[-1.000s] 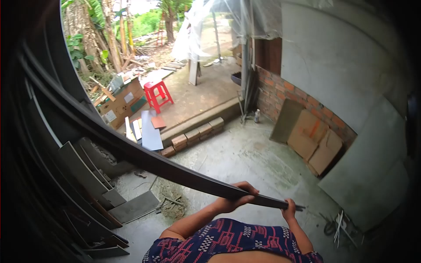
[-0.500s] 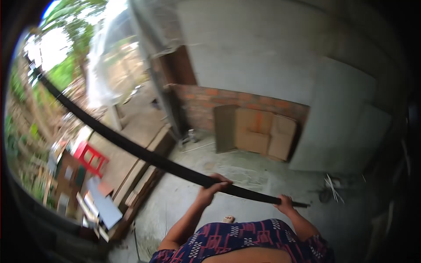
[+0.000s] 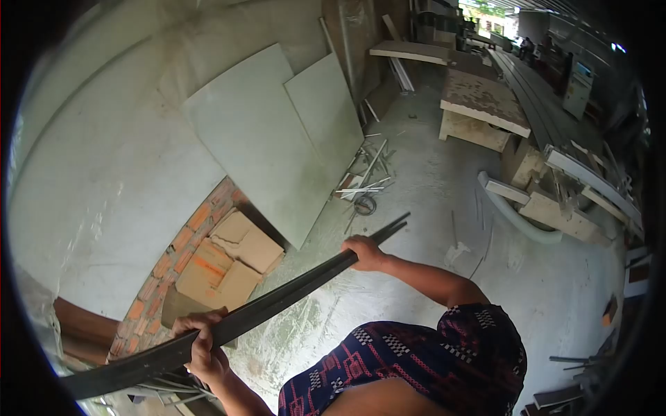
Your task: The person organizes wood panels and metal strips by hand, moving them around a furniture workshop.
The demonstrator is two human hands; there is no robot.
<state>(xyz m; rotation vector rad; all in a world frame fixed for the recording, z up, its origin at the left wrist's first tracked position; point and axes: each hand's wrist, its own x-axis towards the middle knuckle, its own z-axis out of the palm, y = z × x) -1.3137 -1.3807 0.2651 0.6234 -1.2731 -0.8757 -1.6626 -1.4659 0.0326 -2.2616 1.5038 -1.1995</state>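
Long, thin black strips [image 3: 284, 292] run across in front of my body, lying side by side, with two separate ends showing at the upper right. My left hand [image 3: 203, 345] is closed around them toward the lower left, the fingers wrapped over the top. Near the two ends, my right hand [image 3: 364, 254] grips the same strips. Their far end passes out of sight at the dark left edge. The strips slope up to the right, held above the concrete floor.
Flattened cardboard [image 3: 223, 260] leans on a low brick wall [image 3: 182, 251]. Large pale panels [image 3: 260, 132] stand against the wall. Thin white offcuts [image 3: 368, 182] litter the floor. To the right are a thick slab [image 3: 483, 97], a curved grey pipe [image 3: 513, 215] and stacked boards.
My view has swung right, from the outdoor opening with the red stool to the workshop interior. The strips have turned with me, and both hands still grip them.
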